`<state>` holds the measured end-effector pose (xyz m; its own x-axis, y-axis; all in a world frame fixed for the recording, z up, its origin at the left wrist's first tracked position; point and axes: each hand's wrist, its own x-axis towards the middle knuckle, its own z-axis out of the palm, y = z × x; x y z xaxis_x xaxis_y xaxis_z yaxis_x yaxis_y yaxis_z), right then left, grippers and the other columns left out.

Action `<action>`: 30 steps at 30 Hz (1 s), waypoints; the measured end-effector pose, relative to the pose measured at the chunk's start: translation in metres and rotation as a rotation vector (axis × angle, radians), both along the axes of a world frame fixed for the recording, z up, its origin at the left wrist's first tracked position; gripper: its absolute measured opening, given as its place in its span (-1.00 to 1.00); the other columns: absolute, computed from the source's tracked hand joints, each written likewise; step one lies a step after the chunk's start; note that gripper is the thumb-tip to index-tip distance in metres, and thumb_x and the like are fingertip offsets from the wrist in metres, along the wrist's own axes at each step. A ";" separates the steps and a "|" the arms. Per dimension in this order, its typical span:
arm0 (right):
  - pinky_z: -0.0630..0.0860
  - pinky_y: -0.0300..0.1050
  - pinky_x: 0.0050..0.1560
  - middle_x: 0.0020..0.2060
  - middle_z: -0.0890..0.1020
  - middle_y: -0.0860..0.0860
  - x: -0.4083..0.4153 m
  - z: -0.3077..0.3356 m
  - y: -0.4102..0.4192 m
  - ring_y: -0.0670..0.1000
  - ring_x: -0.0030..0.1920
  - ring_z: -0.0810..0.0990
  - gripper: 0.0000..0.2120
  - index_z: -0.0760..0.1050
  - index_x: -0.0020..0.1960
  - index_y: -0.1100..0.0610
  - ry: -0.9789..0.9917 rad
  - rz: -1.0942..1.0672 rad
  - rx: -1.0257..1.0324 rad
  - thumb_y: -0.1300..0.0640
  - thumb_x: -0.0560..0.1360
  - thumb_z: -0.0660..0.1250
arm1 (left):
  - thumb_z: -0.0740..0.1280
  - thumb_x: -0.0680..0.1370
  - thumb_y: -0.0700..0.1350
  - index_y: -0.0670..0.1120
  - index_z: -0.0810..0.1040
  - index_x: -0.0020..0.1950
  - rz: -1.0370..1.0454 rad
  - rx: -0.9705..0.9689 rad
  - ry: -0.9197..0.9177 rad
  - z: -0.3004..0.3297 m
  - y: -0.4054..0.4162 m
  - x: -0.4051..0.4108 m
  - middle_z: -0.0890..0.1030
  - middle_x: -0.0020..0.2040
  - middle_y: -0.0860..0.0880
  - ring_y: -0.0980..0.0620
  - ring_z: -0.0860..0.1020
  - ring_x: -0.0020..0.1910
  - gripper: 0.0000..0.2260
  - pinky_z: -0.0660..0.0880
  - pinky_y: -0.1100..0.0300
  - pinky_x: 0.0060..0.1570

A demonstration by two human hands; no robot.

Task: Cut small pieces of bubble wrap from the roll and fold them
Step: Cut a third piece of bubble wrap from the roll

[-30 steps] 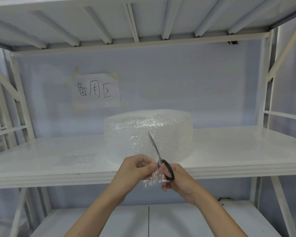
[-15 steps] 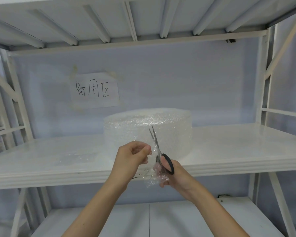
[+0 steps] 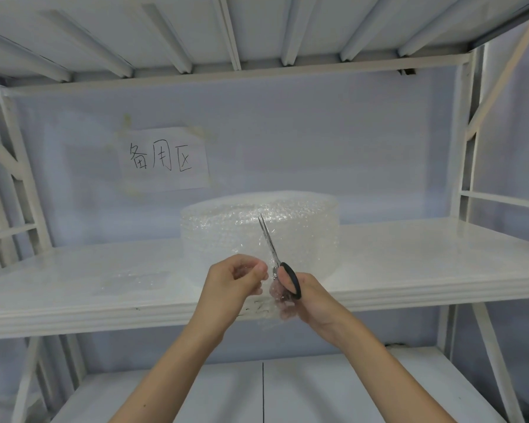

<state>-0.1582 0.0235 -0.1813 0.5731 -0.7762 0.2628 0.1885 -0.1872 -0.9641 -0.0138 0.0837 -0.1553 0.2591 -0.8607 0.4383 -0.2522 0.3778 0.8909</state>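
A wide roll of clear bubble wrap [image 3: 303, 233] stands on the middle white shelf [image 3: 409, 270]. In front of the shelf edge, a small clear piece of bubble wrap [image 3: 264, 306] hangs between both hands. My left hand [image 3: 232, 285] pinches its upper left part. My right hand [image 3: 306, 297] holds black-handled scissors [image 3: 275, 257], blades nearly closed and pointing up and away in front of the roll; its fingers also touch the piece, and part of them shows through the plastic.
A flat bit of bubble wrap [image 3: 132, 277] lies on the shelf left of the roll. A paper sign [image 3: 162, 158] with handwriting is taped to the back wall. A lower shelf [image 3: 318, 389] sits beneath my arms, and white uprights stand at both sides.
My left hand rose and drew its part of the piece up and apart from the right hand. The scissors' blades opened slightly midway, then came nearly together, still pointing up.
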 end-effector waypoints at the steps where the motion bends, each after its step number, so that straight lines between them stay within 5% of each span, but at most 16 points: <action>1: 0.37 -0.19 -0.39 -0.38 0.44 0.01 0.000 0.000 0.000 -0.04 -0.46 0.39 -0.61 0.47 -0.42 0.02 -0.001 -0.001 -0.005 -0.23 0.42 0.35 | 0.38 0.54 -0.21 -0.18 0.66 -0.09 -0.001 -0.002 0.008 0.000 0.000 0.000 0.67 -0.24 -0.04 0.20 0.61 -0.30 -0.93 0.54 0.36 -0.26; 24: 0.37 -0.16 -0.38 -0.49 0.42 0.01 -0.010 0.004 0.003 0.02 -0.46 0.36 -0.59 0.37 -0.45 0.13 0.009 0.014 0.008 -0.13 0.41 0.32 | 0.41 0.52 -0.17 -0.13 0.65 -0.10 -0.010 0.005 0.011 -0.009 0.012 0.003 0.66 -0.27 -0.01 0.14 0.58 -0.36 -0.95 0.60 0.26 -0.22; 30: 0.41 -0.10 -0.26 -0.37 0.45 -0.02 -0.011 0.004 0.003 -0.01 -0.37 0.39 -0.44 0.40 -0.32 0.11 0.022 0.185 0.056 -0.40 0.23 0.41 | 0.41 0.52 -0.19 -0.17 0.66 -0.11 -0.022 0.005 0.021 -0.010 0.014 0.003 0.65 -0.29 0.01 0.13 0.57 -0.34 -0.93 0.60 0.25 -0.23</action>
